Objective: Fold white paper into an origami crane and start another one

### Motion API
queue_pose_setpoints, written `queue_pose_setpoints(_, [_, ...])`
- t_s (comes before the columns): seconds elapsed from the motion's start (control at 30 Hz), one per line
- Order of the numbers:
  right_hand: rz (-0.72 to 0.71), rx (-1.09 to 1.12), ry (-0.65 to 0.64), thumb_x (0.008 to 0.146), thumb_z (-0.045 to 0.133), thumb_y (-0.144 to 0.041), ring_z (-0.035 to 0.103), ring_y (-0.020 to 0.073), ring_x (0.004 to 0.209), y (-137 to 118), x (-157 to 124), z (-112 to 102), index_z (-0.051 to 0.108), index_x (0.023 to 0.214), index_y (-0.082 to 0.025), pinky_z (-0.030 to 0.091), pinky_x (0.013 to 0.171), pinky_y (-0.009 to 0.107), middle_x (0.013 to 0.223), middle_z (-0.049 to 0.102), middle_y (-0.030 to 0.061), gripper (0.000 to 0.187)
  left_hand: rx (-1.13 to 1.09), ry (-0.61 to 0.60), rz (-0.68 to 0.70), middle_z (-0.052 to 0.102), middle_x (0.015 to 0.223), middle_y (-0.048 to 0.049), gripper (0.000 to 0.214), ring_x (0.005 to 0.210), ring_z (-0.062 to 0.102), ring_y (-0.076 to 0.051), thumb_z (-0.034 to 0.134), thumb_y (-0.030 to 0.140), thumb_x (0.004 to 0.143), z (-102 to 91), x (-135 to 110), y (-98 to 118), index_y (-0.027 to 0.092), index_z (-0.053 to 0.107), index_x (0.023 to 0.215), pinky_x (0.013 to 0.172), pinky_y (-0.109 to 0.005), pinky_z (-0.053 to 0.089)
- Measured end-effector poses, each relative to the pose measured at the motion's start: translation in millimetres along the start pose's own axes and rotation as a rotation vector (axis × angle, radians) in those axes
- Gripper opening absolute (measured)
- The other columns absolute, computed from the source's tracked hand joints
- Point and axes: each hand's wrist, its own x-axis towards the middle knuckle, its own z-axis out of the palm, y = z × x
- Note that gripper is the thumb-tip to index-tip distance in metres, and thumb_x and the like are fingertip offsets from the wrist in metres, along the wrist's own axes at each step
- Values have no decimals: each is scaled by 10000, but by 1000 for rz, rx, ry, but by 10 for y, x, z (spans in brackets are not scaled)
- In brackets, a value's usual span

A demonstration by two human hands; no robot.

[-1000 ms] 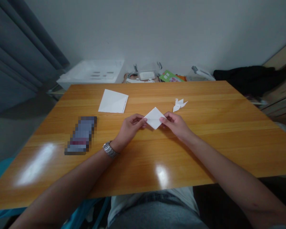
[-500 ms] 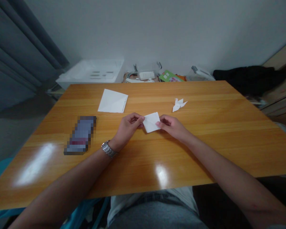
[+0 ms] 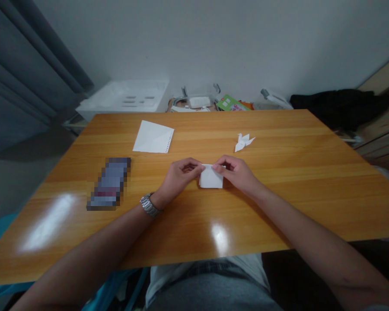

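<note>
A small white square of folded paper is held over the middle of the table between my two hands. My left hand, with a metal watch on its wrist, pinches the paper's upper left corner between thumb and fingers. The upper right corner is gripped by my right hand, its thumb lying on the front face. Fingertips behind the paper are hidden. Beyond my right hand a white folded paper crane rests on the table. A larger white sheet with a perforated edge lies beyond my left hand.
The wooden table has a phone-like device, blurred by pixelation, on its left side. Behind the far edge are a white bin, a green booklet and cables. Dark cloth lies at the right.
The folded paper has turned from a tilted position to nearly square-on and come slightly nearer me. Both hands have moved a little to the right with it, thumbs now closer together along its upper edge.
</note>
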Motion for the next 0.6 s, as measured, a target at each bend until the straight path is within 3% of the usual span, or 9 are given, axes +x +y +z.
queue_pose_setpoints(0.23, [-47,-59,-75,911,671,-416,601,167,744,-31,-12,24,668,842,-196,467,695,293,805,669,18,230,30,20,80,687,798,-31,263,720,612,-125,715,407,877,-8,18,-27,146,691,858,648,-221,488])
queue_pose_setpoints(0.37, [-88,-108,-85,928,651,-385,626,166,794,-66,-31,42,684,906,-192,474,725,284,870,699,27,196,58,-29,131,666,779,-19,248,714,597,-117,699,383,894,-17,11,-16,145,661,836,646,-212,475])
queue_pose_setpoints(0.6, [-74,-155,-54,917,665,-412,640,174,767,-68,-44,52,693,862,-191,486,707,290,834,715,34,229,142,-34,113,677,820,-29,217,720,615,-118,645,360,931,17,-24,11,148,650,887,627,-202,488])
